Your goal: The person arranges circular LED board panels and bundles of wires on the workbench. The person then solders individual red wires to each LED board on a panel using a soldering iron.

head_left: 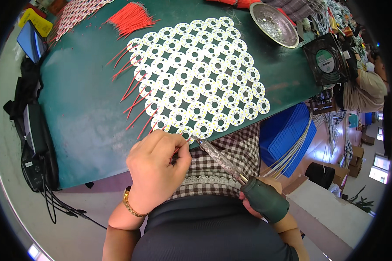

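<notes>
A sheet of joined white ring-shaped LED circuit boards [196, 117] lies on the green table. Thin red wires [137, 122] stick out from the rings along its left side. At the sheet's near corner, my left hand [154, 163] is closed in a pinch on a red wire [177, 150], whose end reaches the nearest ring. My right hand [272, 183] grips a soldering iron [222, 161] by its dark green handle, which hides most of the fingers. The iron's tip is at that same ring, close to the wire end; whether they touch is too small to tell.
On the green table [87, 117], a bundle of red wires [128, 19] lies at the back, near another board sheet [76, 17]. A metal bowl [274, 25] and a black fan [326, 60] stand back right. A blue crate [283, 139] sits right of my lap, black devices [33, 130] far left.
</notes>
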{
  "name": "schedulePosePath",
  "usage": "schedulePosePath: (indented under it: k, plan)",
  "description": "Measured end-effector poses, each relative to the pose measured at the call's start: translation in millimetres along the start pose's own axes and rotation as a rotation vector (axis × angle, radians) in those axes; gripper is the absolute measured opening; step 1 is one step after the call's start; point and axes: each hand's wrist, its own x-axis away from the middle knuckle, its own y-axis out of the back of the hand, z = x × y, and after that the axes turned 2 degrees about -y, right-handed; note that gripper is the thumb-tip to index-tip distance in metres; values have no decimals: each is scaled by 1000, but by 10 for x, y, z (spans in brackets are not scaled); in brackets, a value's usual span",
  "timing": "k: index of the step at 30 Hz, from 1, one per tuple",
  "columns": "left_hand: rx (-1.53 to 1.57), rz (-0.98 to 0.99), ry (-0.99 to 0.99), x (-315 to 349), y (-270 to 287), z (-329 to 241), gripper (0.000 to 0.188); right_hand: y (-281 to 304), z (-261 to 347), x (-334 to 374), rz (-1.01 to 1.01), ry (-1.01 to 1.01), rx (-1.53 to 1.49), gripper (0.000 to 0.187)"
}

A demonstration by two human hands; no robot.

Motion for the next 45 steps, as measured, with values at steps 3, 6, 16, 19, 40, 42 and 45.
schedulePosePath:
  k: [3, 6, 16, 19, 40, 42, 45]
  plan:
    - [-27, -18, -3, 1, -18, -4, 15, -44, -18, -6, -58, 95, 131, 21]
    - [-40, -32, -12, 3, -28, -5, 15, -23, 6, -33, -59, 155, 27, 22]
    - [-67, -59, -16, 16, -52, 35, 16, -67, -64, -109, -71, 323, -16, 22]
    - [-61, -49, -8, 0, -28, 27, 16, -124, -33, -46, -167, 102, 41, 14]
    - [32, -151, -178, 88, 33, 39, 14, 37, -21, -322, -24, -20, -2498, 32]
    - [-10, -170, -321, 213, 67, 115, 9, 73, -2, -328, 29, -29, -2629, 28]
    - [-64, -69, -397, 240, 88, 103, 16, 132, 75, -371, 58, -30, -2679, 21]
